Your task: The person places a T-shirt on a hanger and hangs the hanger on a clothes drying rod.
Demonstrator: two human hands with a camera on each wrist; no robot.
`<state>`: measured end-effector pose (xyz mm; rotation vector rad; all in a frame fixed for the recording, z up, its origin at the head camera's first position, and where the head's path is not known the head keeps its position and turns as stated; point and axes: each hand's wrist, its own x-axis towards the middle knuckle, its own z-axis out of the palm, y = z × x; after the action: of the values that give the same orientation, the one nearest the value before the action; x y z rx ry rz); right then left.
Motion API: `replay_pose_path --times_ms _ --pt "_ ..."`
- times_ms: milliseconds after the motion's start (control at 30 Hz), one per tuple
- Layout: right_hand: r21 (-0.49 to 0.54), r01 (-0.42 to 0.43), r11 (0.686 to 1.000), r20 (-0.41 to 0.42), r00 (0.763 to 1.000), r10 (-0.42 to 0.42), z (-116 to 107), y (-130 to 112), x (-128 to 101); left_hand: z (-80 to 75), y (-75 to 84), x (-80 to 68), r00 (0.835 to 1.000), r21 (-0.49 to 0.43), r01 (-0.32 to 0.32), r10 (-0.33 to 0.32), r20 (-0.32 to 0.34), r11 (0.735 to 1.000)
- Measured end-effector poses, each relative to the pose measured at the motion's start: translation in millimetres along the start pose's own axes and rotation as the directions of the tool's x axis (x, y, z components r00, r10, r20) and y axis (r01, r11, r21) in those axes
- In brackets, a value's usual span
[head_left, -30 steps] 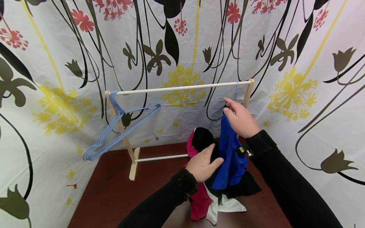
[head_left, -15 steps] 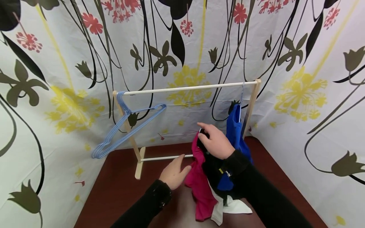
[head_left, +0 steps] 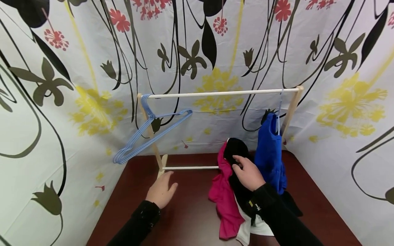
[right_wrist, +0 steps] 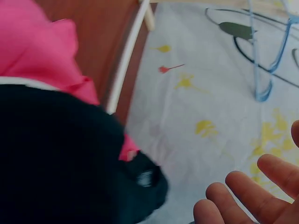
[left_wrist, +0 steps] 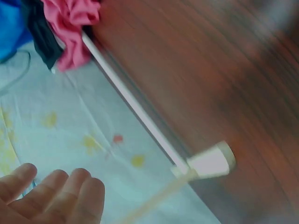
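Now the right hand point(head_left: 248, 175) hovers open over the black garment point(head_left: 236, 150) atop the clothes pile point(head_left: 229, 201), at five o'clock from the blue hangers point(head_left: 147, 131). Meanwhile the left hand point(head_left: 160, 192), open and empty, floats above the table point(head_left: 191, 218). Judging by this, choosing the next garment is in hand; next comes gripping it and fetching a hanger.

Bright, even light with faint shadows; the head view is sharp but bowed at its edges, both wrist views motion-blurred and soft.
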<state>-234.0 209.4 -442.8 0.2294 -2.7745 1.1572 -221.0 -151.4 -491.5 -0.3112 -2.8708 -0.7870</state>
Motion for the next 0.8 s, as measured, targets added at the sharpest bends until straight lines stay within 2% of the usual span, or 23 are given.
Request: replay_pose_path --times_ms 167,233,300,367,433,567,667,800 --pt "-0.006 -0.031 0.999 -0.012 0.999 0.031 3.6 21.7 -3.4 -20.3 -19.6 8.1 0.998 0.046 -0.016 0.019 -0.062 0.999" --pt "-0.011 -0.031 0.999 -0.022 0.999 0.030 5.1 27.4 -3.6 -34.1 -22.2 14.2 0.994 0.078 -0.037 0.045 -0.101 0.996" --pt "-0.010 -0.035 0.999 -0.025 0.999 0.035 6.4 30.9 -4.0 -51.3 -23.0 21.7 0.983 0.120 -0.069 0.088 -0.161 0.990" --pt "-0.013 -0.043 0.999 -0.027 0.999 0.043 4.6 34.0 -5.9 -70.0 -19.3 32.1 0.960 0.167 -0.108 0.146 -0.238 0.980" --pt "-0.009 -0.056 0.998 -0.017 0.998 0.056 2.9 36.0 -8.0 -88.3 -16.5 43.0 0.930 0.209 -0.130 0.192 -0.313 0.969" --pt "-0.004 -0.066 0.998 -0.016 0.998 0.065 0.6 39.2 -9.6 -117.8 -17.9 65.5 0.880 0.267 -0.121 0.228 -0.418 0.956" --pt "-0.001 -0.060 0.998 -0.032 0.998 0.060 0.2 41.6 -9.0 -130.2 -27.2 80.4 0.852 0.341 -0.088 0.248 -0.461 0.936" --pt "0.001 -0.057 0.998 -0.036 0.998 0.057 2.2 45.9 -8.6 -134.9 -43.2 90.5 0.831 0.411 -0.056 0.271 -0.486 0.910"
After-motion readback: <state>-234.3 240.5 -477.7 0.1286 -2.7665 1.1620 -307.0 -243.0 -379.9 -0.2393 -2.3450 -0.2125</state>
